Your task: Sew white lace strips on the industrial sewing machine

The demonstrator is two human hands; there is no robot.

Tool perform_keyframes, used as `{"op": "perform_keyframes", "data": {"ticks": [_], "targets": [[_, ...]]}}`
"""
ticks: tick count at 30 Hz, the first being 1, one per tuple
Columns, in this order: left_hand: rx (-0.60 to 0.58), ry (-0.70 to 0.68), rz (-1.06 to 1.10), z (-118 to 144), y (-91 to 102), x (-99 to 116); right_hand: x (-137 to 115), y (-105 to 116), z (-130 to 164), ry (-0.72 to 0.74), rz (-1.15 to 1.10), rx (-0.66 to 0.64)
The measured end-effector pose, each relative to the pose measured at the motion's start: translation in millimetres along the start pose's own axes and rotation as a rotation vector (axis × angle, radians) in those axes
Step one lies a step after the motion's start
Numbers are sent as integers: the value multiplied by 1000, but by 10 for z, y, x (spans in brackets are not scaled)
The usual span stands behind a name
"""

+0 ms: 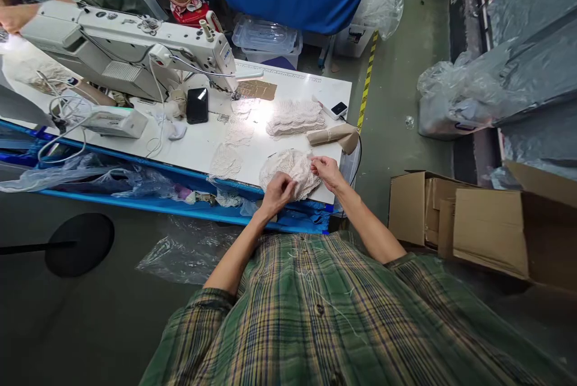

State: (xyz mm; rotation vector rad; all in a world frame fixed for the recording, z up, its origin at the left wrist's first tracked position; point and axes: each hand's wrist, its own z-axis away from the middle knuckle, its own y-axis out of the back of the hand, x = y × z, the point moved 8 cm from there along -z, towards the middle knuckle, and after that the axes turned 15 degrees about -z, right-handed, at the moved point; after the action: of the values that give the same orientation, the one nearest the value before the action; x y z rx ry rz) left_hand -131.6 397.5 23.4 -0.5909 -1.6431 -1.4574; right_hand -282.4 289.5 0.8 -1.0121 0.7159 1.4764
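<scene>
A pale pink lace piece [282, 162] lies gathered near the front right corner of the white sewing table. My left hand [278, 192] pinches its near edge, fingers closed. My right hand [327, 171] is closed in a pinch at the right edge of the same lace. Just behind the hands lies a stack of scalloped lace pieces [295, 116]. To the left, a strip of lace [226, 160] runs from the sewing machine [193, 52] needle area to the table's front edge. A brown paper roll [331, 135] lies behind my right hand.
A black phone [197, 106] and a small white device [338, 110] lie on the table. Open cardboard boxes [489, 229] stand on the floor at right. A blue cloth trough [148, 199] hangs below the front edge. Another person's hand [18, 18] is at far left.
</scene>
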Motion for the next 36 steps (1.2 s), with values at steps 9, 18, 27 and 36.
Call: {"op": "perform_keyframes", "data": {"ticks": [9,18,27,36], "targets": [[293,385,117,27,317,-546,227,-37,131,20,43,-95],[467,182,-151,317,596,-175,203,28,94,10,192,9],[175,-113,-145,101,172,215,-11,-313,115,45,81,-85],[209,226,-2,-68,317,-188,-333,-370,101,314,103,-206]]}}
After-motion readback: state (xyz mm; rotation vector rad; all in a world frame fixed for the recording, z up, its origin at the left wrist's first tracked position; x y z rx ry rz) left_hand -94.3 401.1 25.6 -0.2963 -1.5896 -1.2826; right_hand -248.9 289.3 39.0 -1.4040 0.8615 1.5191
